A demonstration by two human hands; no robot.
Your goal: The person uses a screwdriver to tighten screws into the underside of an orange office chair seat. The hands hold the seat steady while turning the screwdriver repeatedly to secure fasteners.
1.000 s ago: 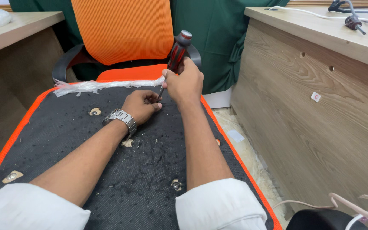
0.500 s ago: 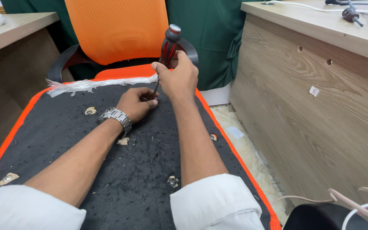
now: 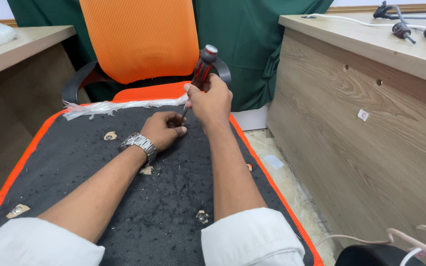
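Nearest the camera, two white rolled-up sleeves point(image 3: 252, 236) frame bare forearms that reach out over a black fabric-covered seat underside with an orange edge point(image 3: 75, 162), speckled with small bits of debris. A small metal fastener point(image 3: 202, 216) sits in the fabric between the forearms, below the hands, and another tan mounting tab point(image 3: 109, 135) lies to the left of the left hand. The left hand point(image 3: 162, 129), with a silver metal wristwatch point(image 3: 138, 144) on its wrist, rests on the fabric with its fingers curled in around the tip of the tool's shaft. Just above and right of it, the right hand point(image 3: 210, 101) is closed around a red-and-black-handled screwdriver point(image 3: 202, 71), held tilted with its handle up and its thin shaft angled down to the left hand. Beyond the hands lies a strip of crumpled clear plastic point(image 3: 119, 106), then an orange mesh chair back point(image 3: 136, 39) before a dark green curtain point(image 3: 257, 44). A light wooden worktop point(image 3: 371, 39) stands to the right.
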